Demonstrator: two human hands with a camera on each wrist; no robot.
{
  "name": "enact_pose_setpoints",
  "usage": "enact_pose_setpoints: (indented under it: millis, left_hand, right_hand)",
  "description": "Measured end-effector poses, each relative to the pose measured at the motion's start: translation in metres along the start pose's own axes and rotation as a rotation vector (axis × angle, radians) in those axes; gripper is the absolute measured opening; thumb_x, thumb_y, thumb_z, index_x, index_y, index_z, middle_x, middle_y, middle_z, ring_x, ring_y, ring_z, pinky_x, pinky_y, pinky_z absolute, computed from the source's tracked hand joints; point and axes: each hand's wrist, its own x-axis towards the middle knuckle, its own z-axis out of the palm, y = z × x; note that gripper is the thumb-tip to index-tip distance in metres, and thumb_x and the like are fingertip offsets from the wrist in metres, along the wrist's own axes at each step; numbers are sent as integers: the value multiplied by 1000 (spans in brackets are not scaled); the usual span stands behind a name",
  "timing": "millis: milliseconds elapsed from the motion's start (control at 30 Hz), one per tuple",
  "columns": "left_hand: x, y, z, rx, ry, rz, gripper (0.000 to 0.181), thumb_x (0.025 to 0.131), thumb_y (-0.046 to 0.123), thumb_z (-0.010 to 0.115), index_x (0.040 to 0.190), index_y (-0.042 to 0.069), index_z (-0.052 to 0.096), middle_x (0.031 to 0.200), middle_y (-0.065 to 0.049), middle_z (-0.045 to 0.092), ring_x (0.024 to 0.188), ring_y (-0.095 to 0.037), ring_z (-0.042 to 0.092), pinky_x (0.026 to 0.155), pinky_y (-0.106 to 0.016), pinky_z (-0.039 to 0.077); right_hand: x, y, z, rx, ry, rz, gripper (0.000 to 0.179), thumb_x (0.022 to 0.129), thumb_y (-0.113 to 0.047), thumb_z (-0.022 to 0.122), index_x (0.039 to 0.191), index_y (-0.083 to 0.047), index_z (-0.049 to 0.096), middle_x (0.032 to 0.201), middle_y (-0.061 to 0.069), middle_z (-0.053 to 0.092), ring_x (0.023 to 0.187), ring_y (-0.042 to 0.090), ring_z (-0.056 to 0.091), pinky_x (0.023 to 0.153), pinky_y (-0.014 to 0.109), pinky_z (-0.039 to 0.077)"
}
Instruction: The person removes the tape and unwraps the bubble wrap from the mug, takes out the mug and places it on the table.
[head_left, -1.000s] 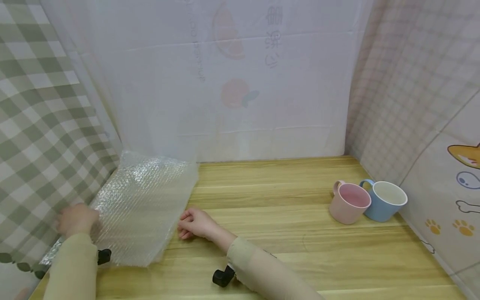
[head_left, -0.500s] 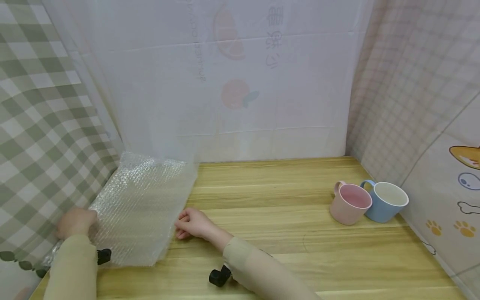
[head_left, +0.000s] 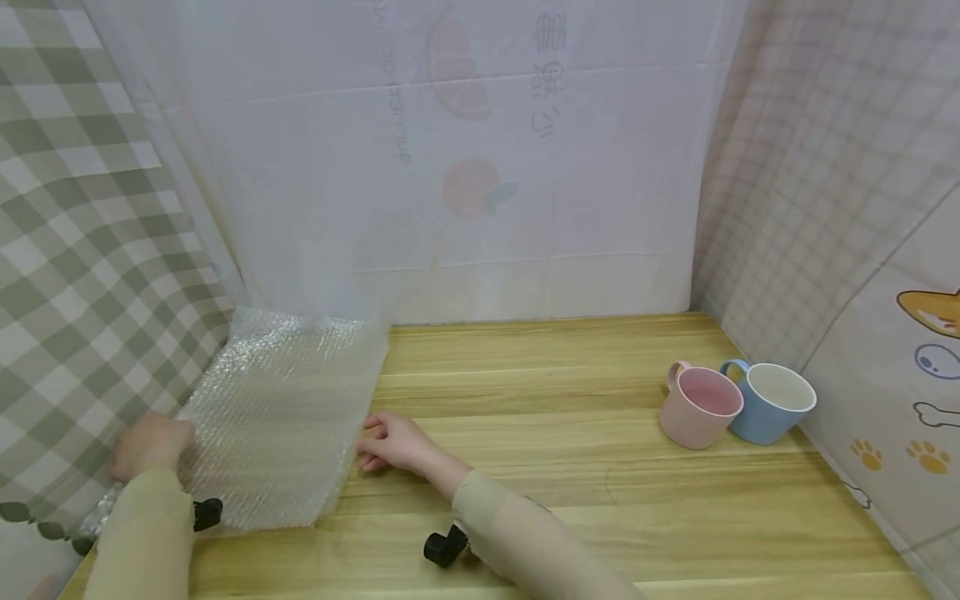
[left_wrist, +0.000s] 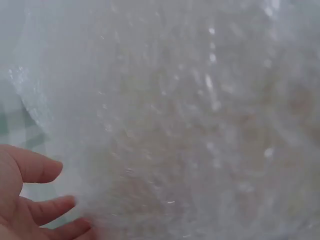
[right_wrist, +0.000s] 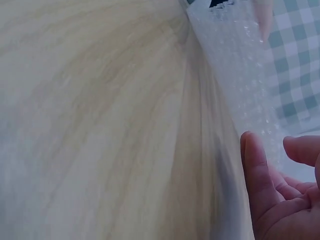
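A sheet of clear bubble wrap (head_left: pixel 277 417) lies on the left part of the table, its far end against the white back cloth. My left hand (head_left: pixel 153 446) is at its left edge beside the checked cloth. In the left wrist view the thumb (left_wrist: pixel 42 167) stands apart from the loosely bent fingers (left_wrist: pixel 52 209), whose tips meet the wrap's border. Along the right edge is my right hand (head_left: pixel 397 442). The right wrist view has its index fingertip (right_wrist: pixel 250 142) at the edge of the wrap, with a gap to the thumb (right_wrist: pixel 302 148).
On the right of the wooden table (head_left: pixel 540 400) a pink mug (head_left: pixel 693 421) and a blue mug (head_left: pixel 765 417) stand side by side, handles toward the back. Green checked cloth (head_left: pixel 82 250) hangs at the left, white cloth (head_left: pixel 585 183) at the back, and patterned cloth (head_left: pixel 840 275) at the right.
The far end of the bubble wrap has shifted slightly left. Both hands have stayed by its edges with only small movements. The mugs have not moved.
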Motion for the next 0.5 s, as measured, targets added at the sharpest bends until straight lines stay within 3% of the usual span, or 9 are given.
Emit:
enact_pose_setpoints:
  millis: [167,267,400,500]
  left_hand:
    - [-1,12,-8,57,29,117,50,89,28,44,99,-21,49,92,-41,48,85,-54,51,61,-56,46]
    - [-6,22,-11,82,16,221,62,94,37,47,105,-24,49,97,-45,50,87,-58,52,61,-57,47]
    - [-18,39,-10,84,-17,359,75,99,44,46,124,-26,41,120,-49,43,103,-65,47,72,-64,48]
    - [-30,54,-4,53,-19,435,78,100,44,45,135,-25,33,131,-49,35,113,-66,40,86,-70,42]
  right_hand:
    - [-7,-3,-17,-62,-19,-33,35,96,-3,60,128,9,51,95,18,69,82,37,71,68,36,60]
    - [-13,-7,-31,-182,-35,-83,37,96,-9,62,129,8,53,97,14,69,81,30,71,68,33,59]
    - [-25,-13,-54,-418,-28,-160,39,99,-19,61,132,1,56,105,5,69,87,15,68,73,26,55]
    - [-36,-18,-73,-561,-5,-219,39,100,-21,60,133,0,56,111,4,68,95,15,65,80,26,53]
